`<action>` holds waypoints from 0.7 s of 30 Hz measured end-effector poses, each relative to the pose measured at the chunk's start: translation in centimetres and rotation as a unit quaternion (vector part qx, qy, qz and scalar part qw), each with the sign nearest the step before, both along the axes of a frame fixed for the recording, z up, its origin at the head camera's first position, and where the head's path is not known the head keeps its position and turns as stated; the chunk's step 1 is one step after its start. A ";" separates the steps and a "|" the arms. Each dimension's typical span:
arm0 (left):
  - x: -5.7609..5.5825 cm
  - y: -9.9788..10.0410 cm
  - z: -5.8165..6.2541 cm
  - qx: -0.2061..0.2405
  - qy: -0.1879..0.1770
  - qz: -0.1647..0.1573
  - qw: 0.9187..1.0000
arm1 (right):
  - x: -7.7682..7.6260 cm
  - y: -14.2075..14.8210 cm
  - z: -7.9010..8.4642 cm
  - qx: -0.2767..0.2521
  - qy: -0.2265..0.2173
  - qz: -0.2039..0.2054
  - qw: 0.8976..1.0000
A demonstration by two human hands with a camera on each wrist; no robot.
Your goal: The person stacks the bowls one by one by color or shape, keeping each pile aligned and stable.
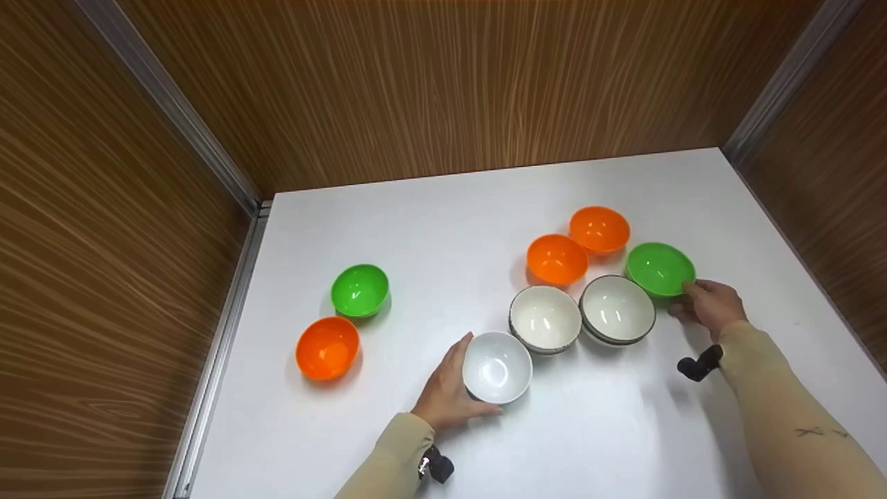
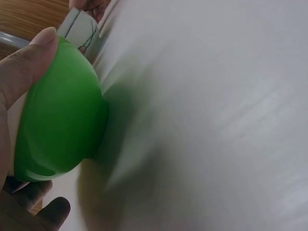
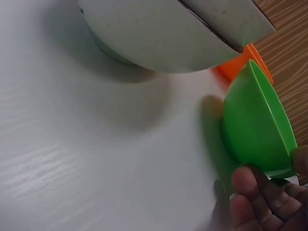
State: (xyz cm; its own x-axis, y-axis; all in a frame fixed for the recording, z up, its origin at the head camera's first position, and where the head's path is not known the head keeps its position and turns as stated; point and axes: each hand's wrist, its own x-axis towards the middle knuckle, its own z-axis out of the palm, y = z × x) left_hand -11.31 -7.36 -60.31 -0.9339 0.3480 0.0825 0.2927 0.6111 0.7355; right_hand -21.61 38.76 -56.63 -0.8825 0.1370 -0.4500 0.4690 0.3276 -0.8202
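Observation:
My left hand [image 1: 450, 391] grips a bowl [image 1: 497, 367] that shows white inside in the head view. In the left wrist view the outside of this bowl [image 2: 65, 110] is green, with thumb and fingers on opposite sides; whether two bowls are nested there I cannot tell. At the right, my right hand [image 1: 714, 305] pinches the near edge of a green bowl [image 1: 660, 269], thumb at the rim and fingers below. Between the hands stand two stacks of off-white, dark-rimmed bowls, a left stack [image 1: 545, 319] and a right stack [image 1: 617, 310].
Behind the stacks, a nearer orange bowl [image 1: 556, 260] and a farther orange bowl [image 1: 599, 229] sit close together. Over on the left are another green bowl [image 1: 359, 291] and an orange bowl [image 1: 328, 348]. Wood-grain panels [image 1: 443, 83] bound the white table [image 1: 429, 235] at back and sides.

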 end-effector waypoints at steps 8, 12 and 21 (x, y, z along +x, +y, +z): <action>0.1 0.1 -0.1 -0.003 -0.001 0.005 1.000 | 0.1 0.0 0.0 0.011 0.005 -0.017 1.000; 0.3 0.2 -0.1 0.000 0.004 0.004 1.000 | 0.6 0.0 0.5 0.000 0.034 -0.036 0.999; 0.6 0.2 0.0 0.008 0.002 0.003 1.000 | 1.2 -1.3 3.6 -0.038 0.135 -0.060 0.988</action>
State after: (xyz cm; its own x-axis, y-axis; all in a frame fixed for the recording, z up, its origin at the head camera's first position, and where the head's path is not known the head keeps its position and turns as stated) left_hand -10.68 -7.13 -60.35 -0.9355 0.3409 0.0925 0.2926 0.6014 0.7435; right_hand -20.41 37.49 -53.08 -0.9512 0.2239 -0.2125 0.2610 0.2156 -0.9409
